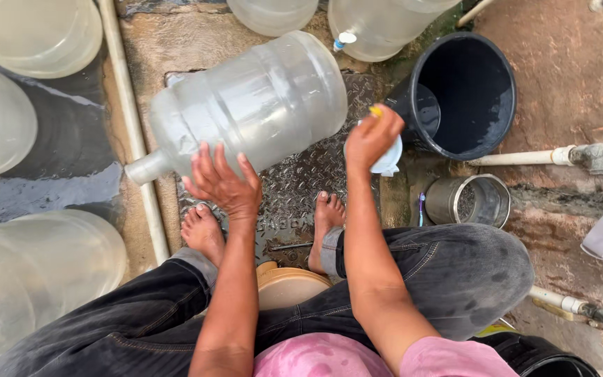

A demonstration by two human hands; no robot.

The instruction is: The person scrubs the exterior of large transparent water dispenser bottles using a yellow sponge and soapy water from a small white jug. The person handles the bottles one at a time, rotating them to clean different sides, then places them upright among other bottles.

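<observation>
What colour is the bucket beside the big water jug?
The bucket is black, holding some water; the head view shows it clearly.

Large clear plastic water jug [252, 105], empty, tipped on its side. Neck pointing away from the black bucket [465, 94]. Small white cup [389, 159] just beside that bucket.

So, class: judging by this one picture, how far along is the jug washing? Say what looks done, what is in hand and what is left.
Done: cannot be told; the other big jugs around the person show no clear sign either way.
In hand: the left hand steadies a clear water jug lying on its side on the metal plate; the right hand holds a white cloth-like thing beside the black bucket.
Left: this jug.
</observation>
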